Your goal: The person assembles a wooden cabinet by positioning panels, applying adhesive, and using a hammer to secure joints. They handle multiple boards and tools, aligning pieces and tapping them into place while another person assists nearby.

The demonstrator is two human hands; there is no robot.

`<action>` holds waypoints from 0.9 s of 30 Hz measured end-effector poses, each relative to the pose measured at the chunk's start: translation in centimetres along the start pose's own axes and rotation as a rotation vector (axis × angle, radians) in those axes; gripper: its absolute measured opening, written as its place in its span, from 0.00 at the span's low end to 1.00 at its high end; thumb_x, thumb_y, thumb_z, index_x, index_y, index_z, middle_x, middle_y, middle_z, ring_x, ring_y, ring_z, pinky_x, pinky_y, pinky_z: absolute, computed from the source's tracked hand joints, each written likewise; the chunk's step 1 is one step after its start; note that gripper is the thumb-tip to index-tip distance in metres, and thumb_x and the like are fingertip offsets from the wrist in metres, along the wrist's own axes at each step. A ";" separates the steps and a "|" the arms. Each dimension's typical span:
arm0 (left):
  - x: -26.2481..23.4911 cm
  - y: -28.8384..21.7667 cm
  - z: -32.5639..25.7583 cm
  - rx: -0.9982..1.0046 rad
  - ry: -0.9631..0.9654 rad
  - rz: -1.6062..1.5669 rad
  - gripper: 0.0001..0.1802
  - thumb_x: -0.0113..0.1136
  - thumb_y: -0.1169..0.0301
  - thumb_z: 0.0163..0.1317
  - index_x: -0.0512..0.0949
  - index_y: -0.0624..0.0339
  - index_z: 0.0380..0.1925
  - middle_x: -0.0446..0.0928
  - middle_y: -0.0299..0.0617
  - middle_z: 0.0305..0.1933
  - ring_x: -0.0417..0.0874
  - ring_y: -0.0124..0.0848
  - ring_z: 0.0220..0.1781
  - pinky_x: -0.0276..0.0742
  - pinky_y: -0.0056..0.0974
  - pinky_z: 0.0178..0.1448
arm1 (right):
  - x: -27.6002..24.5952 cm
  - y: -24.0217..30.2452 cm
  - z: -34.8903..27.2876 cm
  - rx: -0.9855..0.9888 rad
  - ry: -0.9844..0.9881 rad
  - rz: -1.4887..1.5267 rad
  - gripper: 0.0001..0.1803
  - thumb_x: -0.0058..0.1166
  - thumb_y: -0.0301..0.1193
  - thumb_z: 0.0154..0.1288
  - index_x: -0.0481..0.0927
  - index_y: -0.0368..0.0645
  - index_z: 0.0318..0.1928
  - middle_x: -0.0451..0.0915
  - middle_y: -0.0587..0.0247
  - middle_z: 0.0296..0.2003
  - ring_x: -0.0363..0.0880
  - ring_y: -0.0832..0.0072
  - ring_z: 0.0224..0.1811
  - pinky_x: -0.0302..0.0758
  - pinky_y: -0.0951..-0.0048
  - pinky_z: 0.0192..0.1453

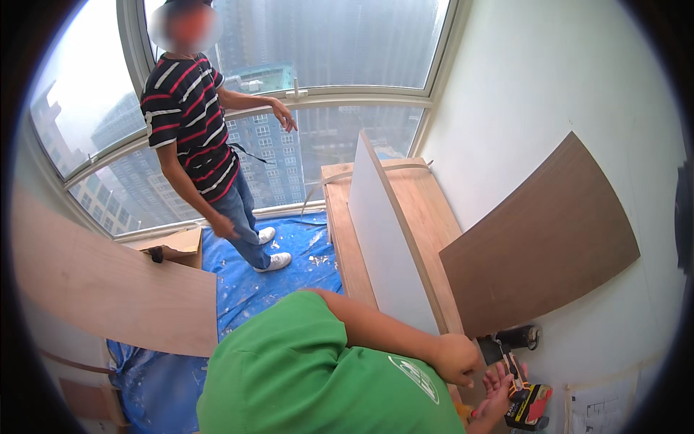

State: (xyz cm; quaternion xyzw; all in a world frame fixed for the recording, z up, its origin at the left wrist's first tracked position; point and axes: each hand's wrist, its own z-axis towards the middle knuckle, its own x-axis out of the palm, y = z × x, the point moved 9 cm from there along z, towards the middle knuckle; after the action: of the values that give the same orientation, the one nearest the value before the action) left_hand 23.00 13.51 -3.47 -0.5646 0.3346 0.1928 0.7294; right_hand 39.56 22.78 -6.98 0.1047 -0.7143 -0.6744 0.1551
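My left hand (457, 359) reaches across to the right from a green sleeve, its fingers curled closed. Whatever it may hold is hidden from this side. Close below it, my right hand (496, 390) is turned palm up with its fingers apart and slightly bent. Right beside those fingers are small tools with orange parts (519, 390) and a yellow, black and red box-like item (531, 407). A small orange-red piece (474, 414) shows by the right hand; its kind is unclear. Just beyond my left hand stands a white panel (390, 242) on edge.
The panel rests on a long wooden box-like piece (426, 195). A brown board (542, 239) leans on the right wall, near a black cylinder (519, 337). Another person (191, 130) stands on blue sheeting (303, 246) by the windows. A pale board (116, 278) is at left.
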 end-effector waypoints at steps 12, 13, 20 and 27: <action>-0.5 0.4 0.3 -0.012 0.028 0.024 0.20 0.66 0.49 0.60 0.81 0.55 0.27 0.83 0.47 0.33 0.85 0.52 0.38 0.80 0.54 0.41 | 0.3 -0.5 0.7 0.015 -0.001 0.022 0.32 0.49 0.45 0.82 0.56 0.59 0.80 0.83 0.52 0.56 0.84 0.73 0.42 0.79 0.72 0.48; -0.5 0.4 0.3 -0.011 0.027 0.021 0.20 0.66 0.49 0.60 0.81 0.55 0.28 0.83 0.46 0.33 0.85 0.52 0.38 0.80 0.54 0.41 | 0.2 -0.6 0.7 0.021 -0.004 0.023 0.32 0.49 0.45 0.82 0.56 0.59 0.80 0.83 0.51 0.57 0.84 0.73 0.42 0.79 0.72 0.48; -0.1 0.2 0.1 -0.017 0.020 0.049 0.20 0.66 0.49 0.61 0.81 0.55 0.28 0.83 0.46 0.34 0.86 0.52 0.39 0.80 0.54 0.41 | 0.5 -0.3 0.3 0.010 0.017 0.023 0.33 0.50 0.45 0.82 0.56 0.59 0.79 0.83 0.52 0.57 0.85 0.73 0.42 0.80 0.72 0.49; -0.1 -0.2 -0.3 -0.020 0.011 0.035 0.20 0.66 0.49 0.61 0.81 0.56 0.29 0.84 0.46 0.36 0.86 0.52 0.40 0.80 0.55 0.42 | 0.1 -0.5 -0.1 0.003 -0.011 0.029 0.33 0.52 0.44 0.81 0.57 0.58 0.79 0.83 0.51 0.56 0.85 0.72 0.42 0.81 0.71 0.48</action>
State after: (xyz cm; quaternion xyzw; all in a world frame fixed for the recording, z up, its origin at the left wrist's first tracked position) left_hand 22.99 13.13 -3.27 -0.5669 0.3464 0.2059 0.7185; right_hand 39.42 22.61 -7.45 0.0909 -0.7177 -0.6715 0.1608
